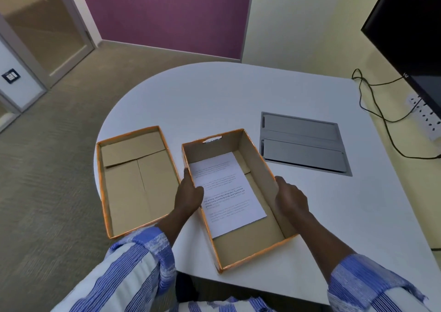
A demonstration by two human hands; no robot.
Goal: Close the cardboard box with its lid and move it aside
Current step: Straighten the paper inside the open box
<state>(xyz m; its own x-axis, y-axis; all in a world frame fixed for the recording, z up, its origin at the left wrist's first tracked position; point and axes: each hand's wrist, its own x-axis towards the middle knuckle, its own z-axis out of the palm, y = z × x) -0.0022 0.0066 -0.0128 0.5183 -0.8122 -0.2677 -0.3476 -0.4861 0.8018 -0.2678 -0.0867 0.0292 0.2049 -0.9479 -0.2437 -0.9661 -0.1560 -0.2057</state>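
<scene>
An open cardboard box (257,237) with orange edges stands on the white table (226,101), a printed sheet of paper (226,192) lying inside it. Its lid (136,182) lies upside down to the left, near the table's left edge. My left hand (188,194) grips the box's left wall. My right hand (290,198) holds the right wall from outside. Both sleeves are blue and white striped.
A grey metal cable hatch (303,144) is set into the table right of the box. A black monitor (410,25), a power strip (427,118) and black cables (381,111) sit at the far right. Carpet floor lies left of the table.
</scene>
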